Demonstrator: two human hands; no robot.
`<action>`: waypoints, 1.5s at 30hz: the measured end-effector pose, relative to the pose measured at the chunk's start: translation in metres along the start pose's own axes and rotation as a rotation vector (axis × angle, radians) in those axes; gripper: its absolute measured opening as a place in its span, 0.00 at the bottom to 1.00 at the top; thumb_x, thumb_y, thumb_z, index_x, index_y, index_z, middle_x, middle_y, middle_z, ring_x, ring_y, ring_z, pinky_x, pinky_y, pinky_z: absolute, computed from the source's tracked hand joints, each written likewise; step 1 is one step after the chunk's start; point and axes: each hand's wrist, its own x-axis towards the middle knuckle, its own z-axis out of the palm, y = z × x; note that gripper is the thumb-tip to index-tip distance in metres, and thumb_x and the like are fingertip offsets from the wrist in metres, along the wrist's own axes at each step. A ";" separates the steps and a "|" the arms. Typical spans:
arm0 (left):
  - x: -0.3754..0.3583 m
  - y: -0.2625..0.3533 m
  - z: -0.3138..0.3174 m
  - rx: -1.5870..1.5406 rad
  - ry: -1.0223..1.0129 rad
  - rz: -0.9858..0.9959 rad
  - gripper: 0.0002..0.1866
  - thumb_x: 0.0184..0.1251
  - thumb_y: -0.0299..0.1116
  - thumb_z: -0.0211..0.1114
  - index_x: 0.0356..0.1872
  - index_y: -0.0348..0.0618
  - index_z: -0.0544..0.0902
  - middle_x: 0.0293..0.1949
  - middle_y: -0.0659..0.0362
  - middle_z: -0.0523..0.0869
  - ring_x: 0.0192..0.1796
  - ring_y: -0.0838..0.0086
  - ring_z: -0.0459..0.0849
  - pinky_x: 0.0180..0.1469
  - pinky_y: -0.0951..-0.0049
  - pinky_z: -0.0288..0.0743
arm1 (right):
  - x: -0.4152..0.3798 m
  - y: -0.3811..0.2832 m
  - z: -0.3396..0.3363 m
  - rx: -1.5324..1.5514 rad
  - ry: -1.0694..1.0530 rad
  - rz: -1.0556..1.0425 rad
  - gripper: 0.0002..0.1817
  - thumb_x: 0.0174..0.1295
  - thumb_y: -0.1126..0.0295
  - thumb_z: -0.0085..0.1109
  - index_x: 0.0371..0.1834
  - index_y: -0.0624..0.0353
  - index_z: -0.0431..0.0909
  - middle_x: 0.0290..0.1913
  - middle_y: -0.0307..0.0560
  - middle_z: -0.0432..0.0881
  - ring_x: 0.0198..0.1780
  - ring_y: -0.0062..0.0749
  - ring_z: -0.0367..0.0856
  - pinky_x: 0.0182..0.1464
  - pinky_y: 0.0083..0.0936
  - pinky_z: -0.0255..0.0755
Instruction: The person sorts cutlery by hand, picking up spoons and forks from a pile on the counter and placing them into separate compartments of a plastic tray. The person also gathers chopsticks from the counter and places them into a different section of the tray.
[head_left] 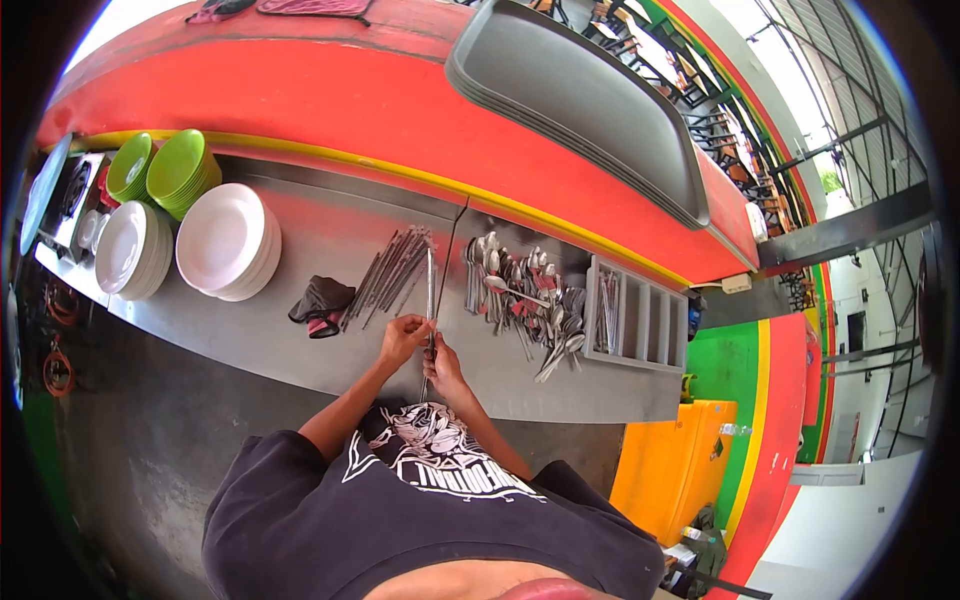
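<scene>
Both of my hands meet above the steel counter, in front of my dark shirt. My left hand is closed, pinching a slim, silvery bundle of chopsticks that stands lengthwise away from me. Just below it, my right hand is wrapped round the lower part of the same bundle. How many sticks it has cannot be made out. Left of my hands lies a loose pile of long thin chopsticks, beside a crumpled dark and pink cloth. To the right is a heap of spoons and forks.
A grey divided cutlery tray at the right has thin utensils in its left compartment. White plates and green bowls are stacked at left. Grey serving trays sit on the red ledge. A yellow cabinet stands at lower right.
</scene>
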 end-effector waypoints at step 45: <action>0.073 -0.052 0.436 0.867 0.002 0.426 0.13 0.54 0.49 0.75 0.30 0.52 0.89 0.58 0.57 0.78 0.71 0.51 0.62 0.62 0.41 0.57 | -0.054 -0.230 -0.346 -0.835 0.777 -1.213 0.07 0.66 0.71 0.58 0.42 0.62 0.82 0.37 0.51 0.80 0.40 0.47 0.78 0.46 0.38 0.71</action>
